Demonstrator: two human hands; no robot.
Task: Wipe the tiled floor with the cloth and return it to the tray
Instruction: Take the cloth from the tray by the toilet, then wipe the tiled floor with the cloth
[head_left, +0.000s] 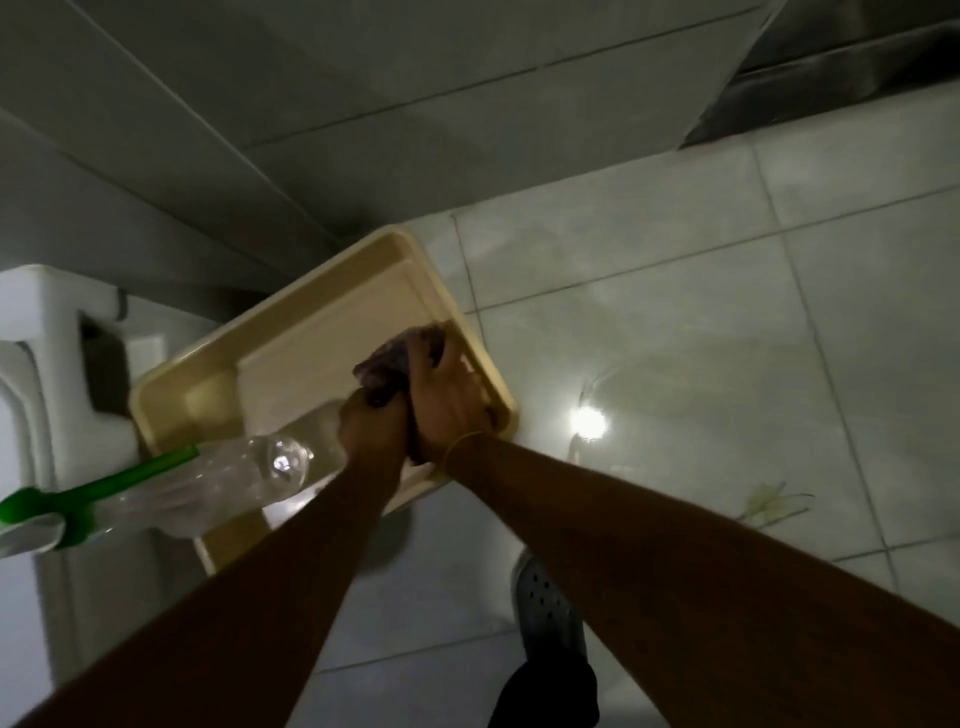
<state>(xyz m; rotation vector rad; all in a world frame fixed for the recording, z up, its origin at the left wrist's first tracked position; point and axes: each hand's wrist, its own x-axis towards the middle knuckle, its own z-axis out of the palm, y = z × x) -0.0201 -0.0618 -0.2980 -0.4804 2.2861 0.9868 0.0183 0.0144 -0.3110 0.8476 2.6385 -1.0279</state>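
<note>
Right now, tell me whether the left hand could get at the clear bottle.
Probably yes: the left hand, gripping the cloth over the tray, sits just beside the clear bottle; nothing lies between them.

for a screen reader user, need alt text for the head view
Both hands, left hand and right hand, clutch a dark cloth over a beige tray beside a white tiled floor. A clear bottle with a green part lies at the tray's near left edge.
</note>
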